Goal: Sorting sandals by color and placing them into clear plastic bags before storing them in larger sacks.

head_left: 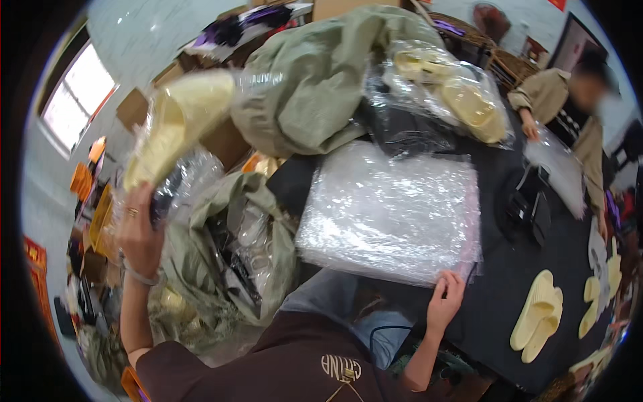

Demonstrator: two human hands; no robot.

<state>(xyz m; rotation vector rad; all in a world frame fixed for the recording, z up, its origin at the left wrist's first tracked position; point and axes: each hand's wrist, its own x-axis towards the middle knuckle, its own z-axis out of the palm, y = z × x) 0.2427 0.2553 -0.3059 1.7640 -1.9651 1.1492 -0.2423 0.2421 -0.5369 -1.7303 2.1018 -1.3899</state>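
Raised at the left, my left hand [140,231] grips a pale yellow slipper [181,117] in a clear plastic bag; motion blurs the bag's upper end. My right hand [446,300] pinches the near right corner of a stack of clear plastic bags [388,208] lying on the black table. Below my left hand, an open green sack [278,231] holds bagged slippers. More yellow slippers in clear bags [469,100] lie beyond the stack.
A large green sack [315,80] bulges at the table's far side. On the right are a black device [529,201] and a bare pair of yellow slippers [538,315]. Across the table, another person [559,100] holds a clear bag [556,164].
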